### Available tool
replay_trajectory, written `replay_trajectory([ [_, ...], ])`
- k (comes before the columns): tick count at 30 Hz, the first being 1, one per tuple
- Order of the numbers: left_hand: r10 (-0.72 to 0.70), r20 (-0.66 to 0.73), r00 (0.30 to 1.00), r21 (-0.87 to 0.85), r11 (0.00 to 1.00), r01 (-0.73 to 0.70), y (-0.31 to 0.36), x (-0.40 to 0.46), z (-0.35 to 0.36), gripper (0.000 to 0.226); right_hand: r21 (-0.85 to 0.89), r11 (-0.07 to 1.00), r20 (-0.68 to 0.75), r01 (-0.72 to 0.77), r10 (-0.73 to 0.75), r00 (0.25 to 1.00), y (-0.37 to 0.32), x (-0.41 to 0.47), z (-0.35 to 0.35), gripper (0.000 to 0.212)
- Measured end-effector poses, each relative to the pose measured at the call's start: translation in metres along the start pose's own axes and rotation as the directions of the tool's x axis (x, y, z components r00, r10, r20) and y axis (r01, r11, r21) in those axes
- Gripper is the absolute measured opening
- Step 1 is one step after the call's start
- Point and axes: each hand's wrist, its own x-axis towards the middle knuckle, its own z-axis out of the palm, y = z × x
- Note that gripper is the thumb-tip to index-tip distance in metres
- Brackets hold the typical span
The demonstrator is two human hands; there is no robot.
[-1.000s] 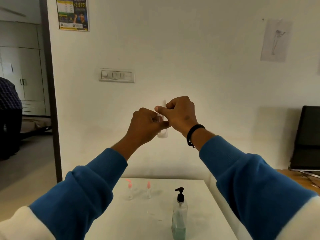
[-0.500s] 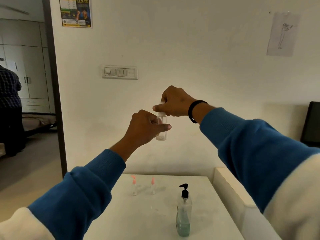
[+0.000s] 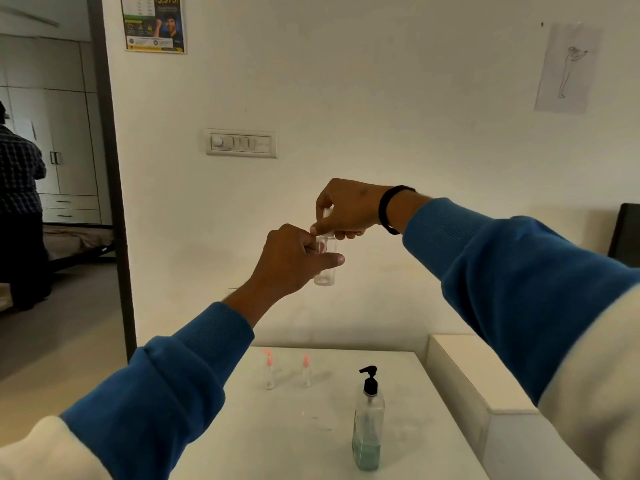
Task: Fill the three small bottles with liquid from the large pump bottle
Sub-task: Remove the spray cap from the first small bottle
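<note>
High above the table I hold a small clear bottle (image 3: 325,276) upright. My left hand (image 3: 294,259) grips its body, and my right hand (image 3: 348,209) pinches its clear cap (image 3: 327,216) from above. Two more small bottles with pink tops, one (image 3: 269,372) and the other (image 3: 306,371), stand at the back of the white table (image 3: 277,434). The large pump bottle (image 3: 369,424), with a black pump and green liquid low inside, stands nearer on the right.
A low white ledge (image 3: 464,372) borders the table's right side. The wall (image 3: 381,98) is straight ahead with a switch plate (image 3: 241,143). A doorway at left shows a person (image 3: 19,209) standing in another room.
My right hand has turned over the top of the small bottle, its wrist swinging up and to the right. Both hands and the bottle stay high in front of the wall.
</note>
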Motion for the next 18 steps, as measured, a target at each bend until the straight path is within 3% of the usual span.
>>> replay_trajectory([
  [3,-0.006,0.004,1.000,0.019,1.000,0.006,-0.001,-0.001,0.000,0.058,0.057,0.998,0.061,0.026,-0.030,0.998,0.001,-0.004,-0.003,0.003],
  [8,0.009,0.005,1.000,0.068,0.998,-0.009,-0.001,-0.006,0.003,0.057,0.112,0.993,0.045,-0.025,0.020,0.999,-0.004,-0.004,-0.002,0.028],
  [12,0.026,-0.009,1.000,0.043,0.999,-0.025,-0.002,-0.005,0.005,0.059,-0.051,0.998,-0.067,-0.040,0.036,0.997,-0.003,-0.002,-0.001,0.036],
  [17,-0.005,0.009,1.000,0.039,0.999,0.005,-0.006,-0.004,0.004,0.055,0.157,0.987,0.010,0.014,-0.016,1.000,0.005,-0.004,-0.003,0.009],
  [18,-0.011,0.013,1.000,0.044,0.999,0.011,-0.007,-0.005,0.005,0.052,0.198,0.980,0.028,0.019,-0.025,0.999,0.006,-0.005,-0.003,0.013],
])
